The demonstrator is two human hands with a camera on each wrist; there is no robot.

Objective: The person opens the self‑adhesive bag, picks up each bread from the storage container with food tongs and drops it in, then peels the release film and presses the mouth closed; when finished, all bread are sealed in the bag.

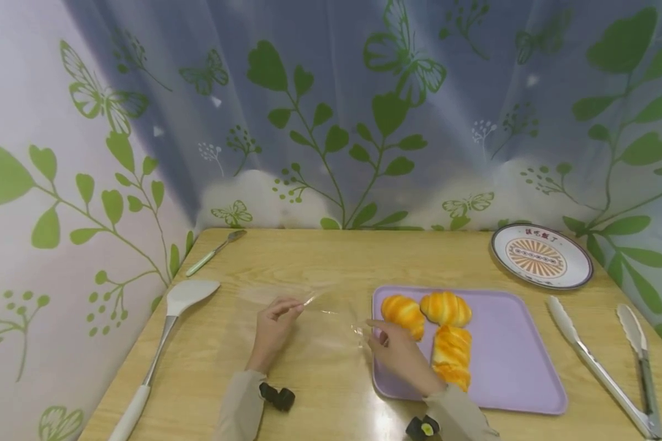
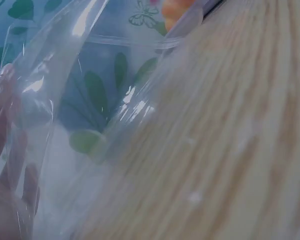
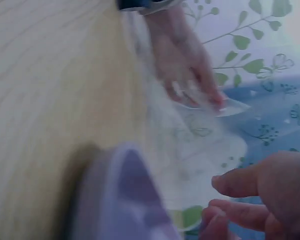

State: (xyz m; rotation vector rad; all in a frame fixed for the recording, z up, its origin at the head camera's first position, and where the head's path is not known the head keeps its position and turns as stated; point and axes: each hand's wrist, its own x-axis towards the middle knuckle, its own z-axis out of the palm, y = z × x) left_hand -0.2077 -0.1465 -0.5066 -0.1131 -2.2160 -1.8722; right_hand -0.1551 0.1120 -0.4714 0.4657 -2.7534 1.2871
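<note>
The surface is a light wooden table, enclosed by patterned cloth. Nearest to the viewer, two beige sleeves come in, with a small black device at each wrist. The left hand pinches the edge of a clear plastic bag between its thumb and fingers. This bag extends over the wood between the two hands, left of the tray. The right hand is above the left side of the purple tray, near the bag; its thumb and fingers are loosely bent and apart, and I cannot tell if they touch the film.

On the tray, a rectangular bread lies in front of two rounded rolls. On the far left lies a spatula with white head; on the far right, spread tongs. Farther back are a small fork at left and a decorated plate at right. Behind everything hangs a blue-and-white curtain with green leaves and butterflies.
</note>
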